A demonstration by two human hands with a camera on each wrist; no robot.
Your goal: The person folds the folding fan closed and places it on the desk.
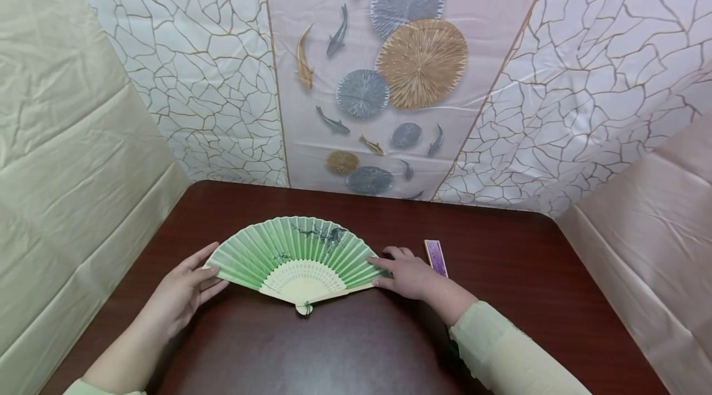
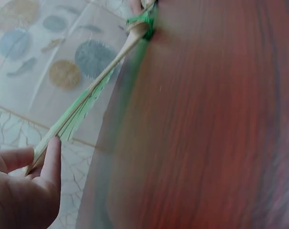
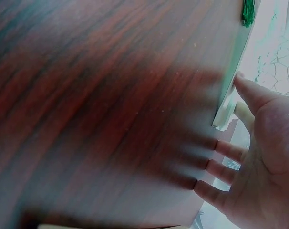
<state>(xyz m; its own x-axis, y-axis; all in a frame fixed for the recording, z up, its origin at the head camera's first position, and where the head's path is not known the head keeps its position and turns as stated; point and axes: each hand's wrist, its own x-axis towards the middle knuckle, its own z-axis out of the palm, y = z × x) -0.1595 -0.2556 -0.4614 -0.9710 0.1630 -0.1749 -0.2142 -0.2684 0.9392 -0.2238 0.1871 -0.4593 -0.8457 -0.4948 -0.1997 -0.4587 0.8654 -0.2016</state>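
A green folding fan (image 1: 300, 253) is spread wide, its pale slatted ribs meeting at a pivot with a small dark tassel towards the person. At its left end, the left hand (image 1: 180, 293) pinches the outer rib between thumb and fingers; the left wrist view shows this grip on the fan's edge (image 2: 87, 93). The right hand (image 1: 408, 274) holds the opposite end, index finger over the green leaf and thumb at the outer rib. In the right wrist view, the other fingertips of that hand (image 3: 259, 152) reach down to the tabletop. A green tassel (image 3: 248, 12) hangs at the pivot.
A narrow purple-and-white box (image 1: 436, 257) lies on the dark wood table (image 1: 267, 352), just beyond the right forearm. Patterned cloth (image 1: 222, 61) with fish and round motifs hangs behind the table. Plain pale cloth (image 1: 67, 166) closes off the left and right sides.
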